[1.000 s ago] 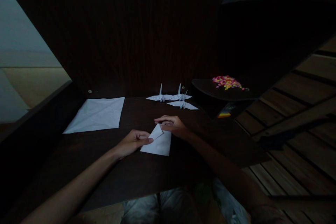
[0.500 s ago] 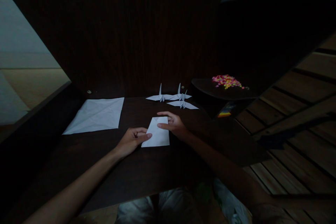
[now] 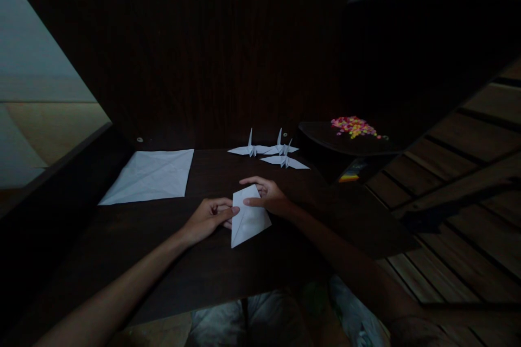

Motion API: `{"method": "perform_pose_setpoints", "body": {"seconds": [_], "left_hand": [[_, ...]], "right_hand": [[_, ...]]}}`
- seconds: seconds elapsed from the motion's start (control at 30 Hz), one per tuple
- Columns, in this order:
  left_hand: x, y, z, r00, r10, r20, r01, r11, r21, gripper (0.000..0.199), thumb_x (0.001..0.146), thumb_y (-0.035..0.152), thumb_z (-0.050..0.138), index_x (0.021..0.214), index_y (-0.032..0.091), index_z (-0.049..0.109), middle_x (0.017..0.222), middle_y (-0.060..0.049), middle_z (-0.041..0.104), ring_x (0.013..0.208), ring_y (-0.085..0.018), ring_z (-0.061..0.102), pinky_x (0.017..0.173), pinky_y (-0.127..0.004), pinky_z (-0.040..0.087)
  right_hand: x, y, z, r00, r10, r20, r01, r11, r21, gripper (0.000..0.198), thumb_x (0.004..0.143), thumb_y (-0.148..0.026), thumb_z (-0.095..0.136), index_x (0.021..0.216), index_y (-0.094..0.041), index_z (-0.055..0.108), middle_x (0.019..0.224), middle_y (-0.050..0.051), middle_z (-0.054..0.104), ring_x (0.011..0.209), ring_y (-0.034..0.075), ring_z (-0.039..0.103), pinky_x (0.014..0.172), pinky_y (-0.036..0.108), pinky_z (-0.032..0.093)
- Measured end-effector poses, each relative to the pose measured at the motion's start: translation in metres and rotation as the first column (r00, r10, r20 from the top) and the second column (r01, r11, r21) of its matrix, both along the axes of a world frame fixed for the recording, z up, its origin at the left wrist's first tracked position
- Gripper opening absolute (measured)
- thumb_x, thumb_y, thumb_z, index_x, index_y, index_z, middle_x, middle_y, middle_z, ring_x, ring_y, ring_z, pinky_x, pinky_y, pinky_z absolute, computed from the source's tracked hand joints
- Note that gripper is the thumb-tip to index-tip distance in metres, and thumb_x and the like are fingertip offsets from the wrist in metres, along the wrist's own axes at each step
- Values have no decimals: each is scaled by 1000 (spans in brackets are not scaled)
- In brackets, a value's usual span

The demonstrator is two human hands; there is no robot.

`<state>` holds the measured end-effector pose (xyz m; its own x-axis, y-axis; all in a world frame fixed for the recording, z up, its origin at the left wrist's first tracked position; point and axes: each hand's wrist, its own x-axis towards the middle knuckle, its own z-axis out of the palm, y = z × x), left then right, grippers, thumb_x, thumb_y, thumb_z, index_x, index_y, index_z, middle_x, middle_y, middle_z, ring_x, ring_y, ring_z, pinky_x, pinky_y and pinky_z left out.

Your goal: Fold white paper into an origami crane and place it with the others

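Observation:
A folded sheet of white paper (image 3: 250,223) is held between my two hands over the dark table. My left hand (image 3: 208,219) pinches its left edge, thumb on top and the fingers partly behind. At the upper right side, my right hand (image 3: 271,197) grips the paper with its thumb across the front; the index finger reaches past the top edge. The paper is tilted, with one corner pointing down toward me. Beyond my hands stand three white paper cranes (image 3: 285,161), their wings spread and close together.
To the left lies a creased, unfolded white sheet (image 3: 152,176). Colourful small pieces (image 3: 354,126) are heaped on a low curved shelf (image 3: 325,138) at the right. A dark upright panel (image 3: 228,54) closes off the back, and a raised side board (image 3: 57,168) borders the left.
The folded paper has been turned in my hands, so a corner now points downward instead of a flat bottom edge. Both hands keep hold and have shifted only slightly.

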<state>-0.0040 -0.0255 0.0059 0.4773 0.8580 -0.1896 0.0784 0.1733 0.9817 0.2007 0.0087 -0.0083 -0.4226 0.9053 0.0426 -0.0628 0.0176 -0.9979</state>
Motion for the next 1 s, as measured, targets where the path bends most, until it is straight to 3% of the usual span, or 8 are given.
{"method": "perform_pose_setpoints", "body": {"seconds": [0.17, 0.4, 0.5, 0.6, 0.67, 0.83, 0.9, 1.0], "left_hand": [[0, 1, 1, 997, 81, 14, -81, 997, 10, 32, 68, 44, 73, 73, 13, 67, 64, -2, 67, 60, -15, 63, 62, -28, 53], [-3, 5, -3, 947, 306, 100, -307, 952, -7, 35, 66, 43, 76, 79, 12, 65, 68, -2, 70, 65, -18, 67, 70, -31, 57], [-4, 6, -5, 920, 371, 126, -375, 927, 11, 46, 67, 41, 76, 99, 12, 61, 73, -3, 70, 69, -20, 69, 71, -34, 58], [-3, 7, -7, 887, 422, 189, -439, 897, 55, 77, 66, 33, 78, 130, 21, 37, 77, 1, 69, 70, -19, 69, 66, -35, 59], [-4, 7, -8, 879, 418, 231, -449, 888, 101, 86, 66, 30, 78, 136, 28, 26, 86, 1, 69, 73, -19, 70, 65, -36, 60], [-6, 8, -8, 938, 333, 96, -346, 916, 205, 44, 68, 36, 75, 105, 16, 61, 99, -7, 70, 77, -20, 69, 69, -32, 58], [-7, 8, -8, 944, 329, 31, -328, 923, 200, 39, 67, 38, 76, 97, 14, 68, 93, -8, 72, 76, -21, 69, 70, -31, 57], [-7, 8, -9, 935, 353, 34, -354, 922, 156, 44, 65, 38, 78, 101, 13, 68, 85, -7, 73, 75, -21, 69, 69, -30, 55]], "right_hand": [[-2, -1, 1, 1000, -7, 9, 8, 995, -99, 59, 60, -22, 80, 113, -19, 55, 92, 4, 70, 80, 17, 68, 66, 27, 54], [-6, -2, 1, 996, -28, -90, 6, 971, -240, 63, 60, -23, 81, 114, -18, 49, 87, 3, 70, 73, 19, 69, 60, 29, 58], [-7, -2, -1, 995, -19, -102, -6, 973, -231, 65, 59, -24, 82, 114, -17, 48, 83, 3, 69, 62, 18, 69, 52, 30, 59], [-8, -1, -4, 995, -31, -90, 12, 978, -207, 65, 59, -22, 82, 114, -17, 47, 81, 3, 69, 58, 17, 68, 51, 30, 60], [-8, -1, -5, 995, -45, -86, 27, 980, -199, 66, 58, -21, 82, 114, -17, 47, 81, 3, 69, 59, 18, 69, 51, 31, 60], [-10, 0, -7, 995, -56, -85, 41, 984, -175, 65, 59, -20, 80, 114, -17, 45, 81, 3, 69, 57, 18, 68, 49, 30, 60], [-9, 0, -6, 993, -46, -106, 30, 988, -154, 68, 60, -19, 78, 118, -19, 42, 81, 2, 69, 57, 18, 69, 49, 30, 60], [-4, 0, -3, 988, -13, -152, -5, 993, -121, 66, 65, -18, 69, 123, -22, 37, 75, -1, 69, 56, 18, 69, 50, 30, 59]]}}
